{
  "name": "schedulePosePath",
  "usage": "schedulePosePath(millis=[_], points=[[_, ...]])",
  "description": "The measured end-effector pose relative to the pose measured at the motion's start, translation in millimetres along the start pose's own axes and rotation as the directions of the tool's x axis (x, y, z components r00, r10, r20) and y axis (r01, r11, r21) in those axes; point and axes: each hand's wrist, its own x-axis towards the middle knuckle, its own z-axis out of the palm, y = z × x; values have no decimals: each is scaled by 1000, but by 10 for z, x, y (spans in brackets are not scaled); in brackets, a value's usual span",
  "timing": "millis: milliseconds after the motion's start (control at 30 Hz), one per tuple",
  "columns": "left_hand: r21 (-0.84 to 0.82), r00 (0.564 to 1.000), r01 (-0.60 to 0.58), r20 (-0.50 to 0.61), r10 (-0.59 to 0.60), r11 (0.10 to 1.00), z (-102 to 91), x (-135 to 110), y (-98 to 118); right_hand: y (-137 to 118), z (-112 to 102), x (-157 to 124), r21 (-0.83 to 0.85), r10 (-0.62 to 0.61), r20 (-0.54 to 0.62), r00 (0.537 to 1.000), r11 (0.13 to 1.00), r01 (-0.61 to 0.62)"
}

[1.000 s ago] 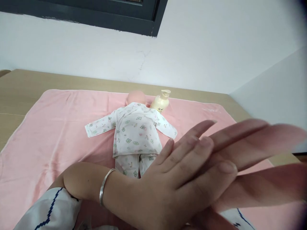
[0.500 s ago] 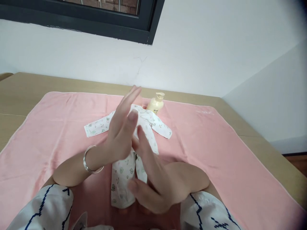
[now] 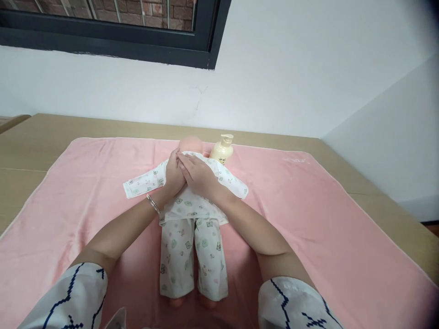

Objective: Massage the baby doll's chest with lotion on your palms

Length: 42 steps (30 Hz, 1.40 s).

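Note:
A baby doll [image 3: 190, 228] in white printed pyjamas lies on a pink blanket [image 3: 68, 192], head away from me. My left hand [image 3: 174, 176] and my right hand [image 3: 197, 174] both rest flat on the doll's upper back, side by side near the neck, fingers stretched out and lying on the cloth. A silver bangle [image 3: 153, 204] circles my left wrist. The doll's head [image 3: 190, 143] shows just beyond my fingertips. Its feet poke out near my sleeves.
A cream pump bottle [image 3: 222, 150] stands right of the doll's head, close to my right hand. The blanket covers a wooden table [image 3: 34, 132] set against a white wall, with a dark window frame above. The table's right edge runs along a wall.
My hands were rubbing together above the doll; they have since moved forward and down onto its upper back. The camera has tilted up a little.

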Motion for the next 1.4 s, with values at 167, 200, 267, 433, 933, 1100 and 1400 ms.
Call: schedulePosePath(millis=[167,200,267,433,933,1100,1400], points=[[42,1000,23,-22,-22,999,-50,5,-13,309,150,96,70,-95,72,993,993,90],[52,1000,4,-12,-3,999,-55,11,-17,344,137,107,64,-79,98,992,995,73],[98,998,-57,27,55,994,-64,30,-37,351,108,99,25,13,134,991,1000,-17],[211,982,-176,112,155,961,-93,52,-103,-5,112,-125,-217,308,53,950,932,-290],[165,965,-256,-19,263,952,-108,-45,-164,81,85,-136,-186,295,74,953,943,-277],[146,967,-249,-16,254,957,-117,-63,-142,95,121,-197,-136,-31,143,989,989,51],[149,959,-270,-52,280,951,-127,-124,-95,202,135,-207,-132,222,10,975,967,-219]])
